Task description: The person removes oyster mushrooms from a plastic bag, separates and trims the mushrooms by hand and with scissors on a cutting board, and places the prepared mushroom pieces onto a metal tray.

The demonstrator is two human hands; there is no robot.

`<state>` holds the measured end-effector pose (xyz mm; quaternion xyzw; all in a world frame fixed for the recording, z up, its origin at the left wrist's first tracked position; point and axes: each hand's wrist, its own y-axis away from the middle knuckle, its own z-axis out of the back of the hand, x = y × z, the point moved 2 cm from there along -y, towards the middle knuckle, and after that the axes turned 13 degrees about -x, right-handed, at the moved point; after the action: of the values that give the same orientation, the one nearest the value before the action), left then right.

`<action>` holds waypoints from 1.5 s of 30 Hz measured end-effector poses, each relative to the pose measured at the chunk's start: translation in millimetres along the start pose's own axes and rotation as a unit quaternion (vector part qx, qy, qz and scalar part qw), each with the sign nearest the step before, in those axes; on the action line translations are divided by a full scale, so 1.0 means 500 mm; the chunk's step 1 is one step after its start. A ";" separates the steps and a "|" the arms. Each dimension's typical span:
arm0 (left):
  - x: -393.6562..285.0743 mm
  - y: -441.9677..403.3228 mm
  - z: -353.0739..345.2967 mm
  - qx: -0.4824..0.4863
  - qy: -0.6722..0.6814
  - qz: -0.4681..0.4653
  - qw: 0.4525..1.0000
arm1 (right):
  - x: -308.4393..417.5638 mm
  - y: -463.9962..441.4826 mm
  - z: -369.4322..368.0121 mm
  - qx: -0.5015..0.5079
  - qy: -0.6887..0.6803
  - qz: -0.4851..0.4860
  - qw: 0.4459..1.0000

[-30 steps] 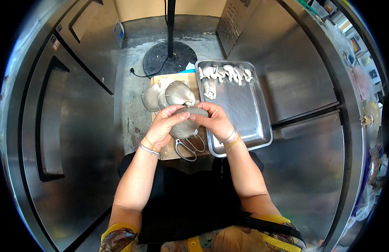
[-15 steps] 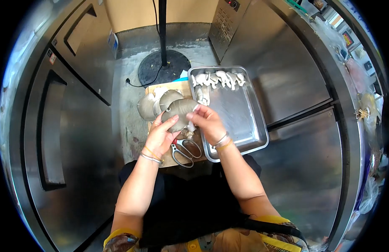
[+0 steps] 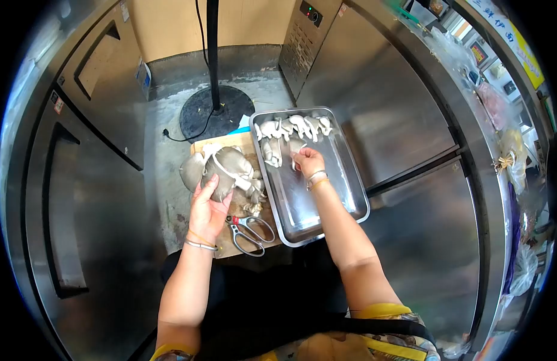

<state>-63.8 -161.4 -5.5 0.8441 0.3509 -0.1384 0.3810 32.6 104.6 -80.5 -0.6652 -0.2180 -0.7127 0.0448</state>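
My left hand (image 3: pixel 208 210) holds a large grey oyster mushroom (image 3: pixel 218 180) over the wooden board, its white stem pointing right. More grey mushrooms (image 3: pixel 232 161) lie just behind it. Inside the metal tray (image 3: pixel 358 207), my right hand (image 3: pixel 308 161) pinches a small mushroom piece (image 3: pixel 295 146) near the tray's left side. Several torn white and grey mushroom strips (image 3: pixel 299 125) line the tray's far end, with another small bunch (image 3: pixel 271 151) left of my right hand. Scissors (image 3: pixel 249 234) with grey handles rest on the board in front of the mushrooms.
The wooden board (image 3: pixel 230 248) touches the tray's left side. Behind it stands a black pole on a round base (image 3: pixel 191 114) with a cable and plug. Steel cabinets (image 3: pixel 110 228) rise on the left and right (image 3: pixel 423 240). Plastic bags (image 3: pixel 522 265) hang at the far right.
My hands have moved apart. The right one has gone from the held mushroom into the tray with a small piece. My left hand has kept the large mushroom and lowered it slightly leftward.
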 end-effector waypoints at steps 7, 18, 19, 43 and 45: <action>0.001 0.006 -0.005 0.031 -0.052 0.062 0.996 | -0.011 -0.034 -0.019 -0.017 0.319 0.159 0.934; 0.014 0.009 -0.010 0.096 -0.131 0.016 0.987 | 0.053 0.085 -0.011 0.117 0.259 0.160 0.945; 0.017 0.009 -0.012 0.107 -0.134 0.015 0.985 | 0.079 0.129 -0.021 0.205 0.129 0.049 0.969; 0.035 0.014 -0.027 0.122 -0.055 0.014 0.991 | 0.101 0.273 -0.097 0.247 -0.189 -0.019 0.950; 0.036 0.011 -0.022 0.105 -0.022 0.024 0.994 | 0.120 0.280 -0.097 0.243 -0.185 -0.011 0.952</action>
<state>-47.6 -147.0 -4.1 0.8845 0.3058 -0.1836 0.3008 30.4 -25.9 12.0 -0.7517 -0.3967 -0.5032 0.1561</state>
